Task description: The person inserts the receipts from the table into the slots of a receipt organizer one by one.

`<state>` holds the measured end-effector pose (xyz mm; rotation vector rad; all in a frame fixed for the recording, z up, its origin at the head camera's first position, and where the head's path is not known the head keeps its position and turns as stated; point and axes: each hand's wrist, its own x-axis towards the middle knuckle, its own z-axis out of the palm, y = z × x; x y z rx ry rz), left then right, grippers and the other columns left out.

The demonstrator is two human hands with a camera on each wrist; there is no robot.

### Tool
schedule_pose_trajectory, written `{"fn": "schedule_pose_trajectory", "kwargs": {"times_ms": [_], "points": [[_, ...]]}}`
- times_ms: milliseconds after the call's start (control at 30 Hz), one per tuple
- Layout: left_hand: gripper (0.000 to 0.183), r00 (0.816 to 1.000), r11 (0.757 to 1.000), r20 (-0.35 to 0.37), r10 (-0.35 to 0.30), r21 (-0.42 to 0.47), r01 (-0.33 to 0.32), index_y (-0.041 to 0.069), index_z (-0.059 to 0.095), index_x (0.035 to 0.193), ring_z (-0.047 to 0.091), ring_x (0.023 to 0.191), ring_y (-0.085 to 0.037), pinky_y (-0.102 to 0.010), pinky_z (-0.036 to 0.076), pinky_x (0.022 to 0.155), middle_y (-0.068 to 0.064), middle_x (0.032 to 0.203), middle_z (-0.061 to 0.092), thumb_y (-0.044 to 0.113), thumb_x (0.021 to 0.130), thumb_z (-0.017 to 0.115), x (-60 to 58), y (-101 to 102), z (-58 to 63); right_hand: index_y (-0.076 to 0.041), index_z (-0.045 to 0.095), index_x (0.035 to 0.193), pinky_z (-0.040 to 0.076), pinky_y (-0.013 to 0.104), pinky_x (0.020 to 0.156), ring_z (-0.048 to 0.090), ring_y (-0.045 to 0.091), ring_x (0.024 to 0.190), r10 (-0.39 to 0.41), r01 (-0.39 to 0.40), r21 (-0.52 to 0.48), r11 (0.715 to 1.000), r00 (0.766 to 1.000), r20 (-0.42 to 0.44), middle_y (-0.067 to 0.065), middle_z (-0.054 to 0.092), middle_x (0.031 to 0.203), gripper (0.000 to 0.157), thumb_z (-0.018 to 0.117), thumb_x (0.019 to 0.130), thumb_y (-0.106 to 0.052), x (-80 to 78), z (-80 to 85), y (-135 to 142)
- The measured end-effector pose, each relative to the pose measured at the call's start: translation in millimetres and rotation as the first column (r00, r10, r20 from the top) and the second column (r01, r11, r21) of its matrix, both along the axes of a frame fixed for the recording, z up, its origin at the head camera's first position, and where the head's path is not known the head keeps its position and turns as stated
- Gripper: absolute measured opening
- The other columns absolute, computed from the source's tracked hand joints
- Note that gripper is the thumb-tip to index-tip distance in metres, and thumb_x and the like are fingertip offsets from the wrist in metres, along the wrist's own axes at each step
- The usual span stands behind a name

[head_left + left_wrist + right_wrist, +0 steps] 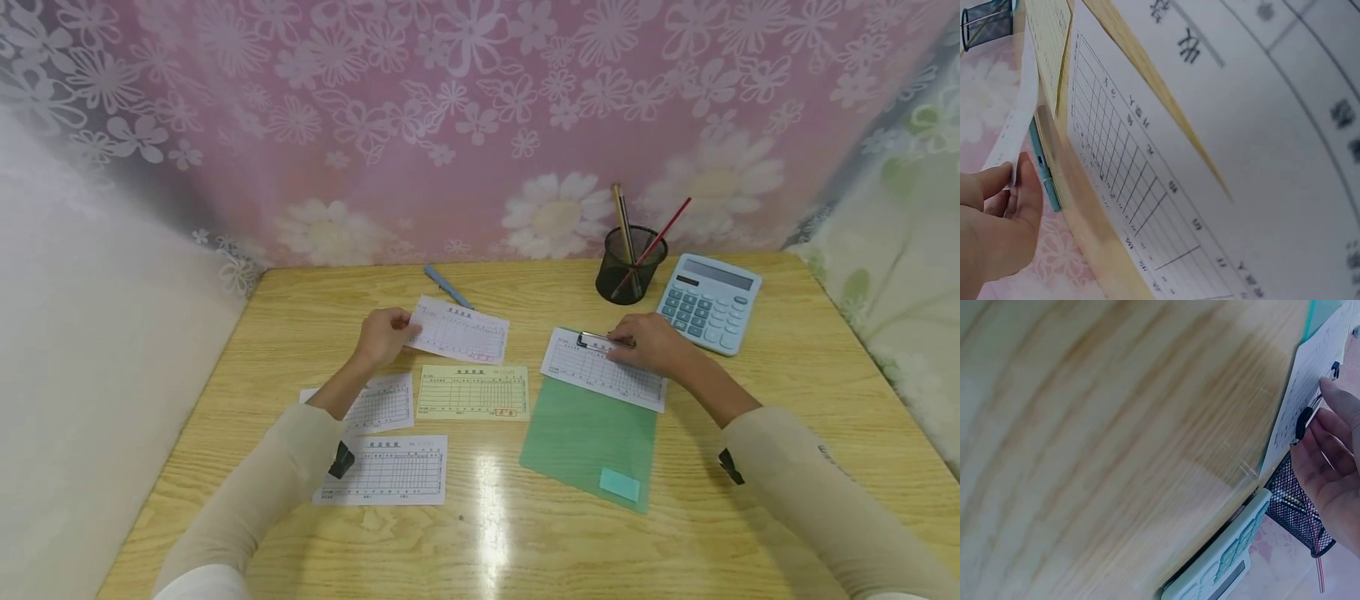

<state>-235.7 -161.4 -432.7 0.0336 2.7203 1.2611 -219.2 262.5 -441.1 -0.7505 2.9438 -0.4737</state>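
My left hand (384,335) pinches the left edge of a white receipt slip (463,333), raised a little off the table; thumb and fingertips meet on the paper in the left wrist view. On the right, a green clipboard (581,446) lies slightly askew with another white slip (600,372) across its top, under the metal clip (591,336). The fingers of my right hand (654,343) grip that clip, the thumb on its upper side in the right wrist view. A yellow receipt slip (472,392) lies flat between the hands.
Two more white slips (390,400) (397,471) lie under my left forearm. A blue pen (447,286) lies behind the raised slip. Beyond my right hand stand a black mesh pencil cup (622,279) with pencils and a light blue calculator (708,304). A flowered curtain (450,125) backs the table.
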Motion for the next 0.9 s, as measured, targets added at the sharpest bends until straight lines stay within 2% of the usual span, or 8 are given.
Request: {"fn": "schedule_pose_trajectory", "kwargs": {"times_ms": [133,300,400,533,733,900], "points": [[0.022,0.999,0.995,-0.032,0.006,0.098,-0.002,0.000,0.066,0.103,0.066,0.084,-0.023,-0.040,0.060,0.076,-0.015,0.098,0.067,0.018,0.092,0.063,-0.2,4,6.8,-0.003,0.071,0.107,0.055,0.046,0.081,0.066,0.027,0.092,-0.011,0.011,0.003,1.000,1.000,-0.002,0.010,0.071,0.100,0.030,0.073,0.084,-0.022,-0.1,0.0,-1],[0.021,0.997,0.973,-0.072,-0.017,0.230,0.033,0.000,0.063,0.102,0.066,0.078,-0.040,-0.049,0.059,0.073,-0.017,0.093,0.065,0.019,0.093,0.061,-0.5,9,18.5,-0.003,0.072,0.106,0.055,0.045,0.081,0.066,0.027,0.092,-0.025,0.025,0.005,1.000,1.000,0.008,0.010,0.071,0.101,0.030,0.073,0.084,-0.023,0.3,0.3,-2],[0.021,0.996,0.960,-0.081,-0.043,0.274,0.064,0.001,0.061,0.103,0.066,0.073,-0.046,-0.052,0.059,0.068,-0.016,0.092,0.065,0.020,0.093,0.060,0.0,14,26.1,-0.003,0.072,0.106,0.055,0.046,0.081,0.066,0.027,0.092,-0.019,0.019,0.003,1.000,1.000,0.005,0.011,0.071,0.100,0.029,0.073,0.084,-0.022,0.4,0.5,-2],[0.020,0.995,0.946,-0.063,-0.075,0.311,0.091,0.001,0.062,0.105,0.067,0.068,-0.037,-0.045,0.060,0.064,-0.014,0.092,0.066,0.017,0.093,0.061,3.1,25,36.6,-0.002,0.072,0.105,0.055,0.047,0.081,0.067,0.028,0.092,-0.009,0.009,0.001,1.000,1.000,-0.005,0.011,0.071,0.100,0.028,0.073,0.083,-0.020,1.0,1.3,-2],[0.019,0.988,0.913,0.016,-0.153,0.384,0.135,0.001,0.063,0.106,0.061,0.053,-0.014,-0.028,0.058,0.054,-0.007,0.091,0.063,0.015,0.093,0.061,12.6,52,47.7,-0.002,0.072,0.105,0.055,0.047,0.081,0.067,0.028,0.091,-0.014,0.014,0.005,1.000,1.000,-0.003,0.012,0.071,0.099,0.029,0.074,0.083,-0.020,1.2,1.8,-2],[0.018,0.979,0.894,0.022,-0.201,0.413,0.174,0.002,0.064,0.104,0.058,0.050,-0.013,-0.027,0.056,0.052,-0.006,0.088,0.061,0.015,0.093,0.061,18.9,74,50.9,-0.001,0.072,0.100,0.055,0.044,0.076,0.067,0.026,0.086,-0.007,0.007,0.000,1.000,1.000,-0.023,0.011,0.071,0.095,0.026,0.074,0.082,-0.020,2.3,2.9,-2]]}}
